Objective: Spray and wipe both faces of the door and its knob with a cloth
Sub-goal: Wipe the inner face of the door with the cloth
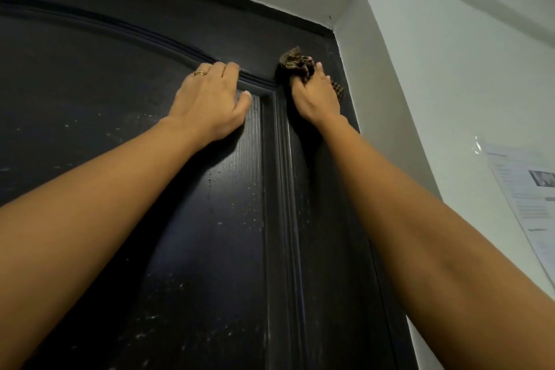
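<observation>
The view tilts up the dark door (120,117), whose long axis runs upright from the near bottom of the view to its top edge at the far end. This face is turned toward the person. It is shut or almost shut against the pale frame (378,105) on the right. A raised arched moulding (120,24) sweeps across the upper part and meets an upright moulding that runs down the right side of the panel. Pale specks and smears dot the panel.

The left hand (210,102) lies palm-down on the panel, just left of where the two mouldings meet. Its fingers are spread loosely, their tips on the arched moulding, and it holds nothing. A ring (200,73) sits on one finger.

The right hand (315,99) is on the narrow strip of the door to the right of the upright moulding, near the top right corner. Its fingers are curled round a brown checked cloth (295,61) and press it against the door. The cloth is bunched up. Most of it sticks out beyond the fingertips toward the door's top edge, and one corner shows at the right of the hand.

Both forearms reach up from the near corners of the view. On the white wall (450,69) to the right hangs a printed sheet (528,204), its text too blurred to read.
</observation>
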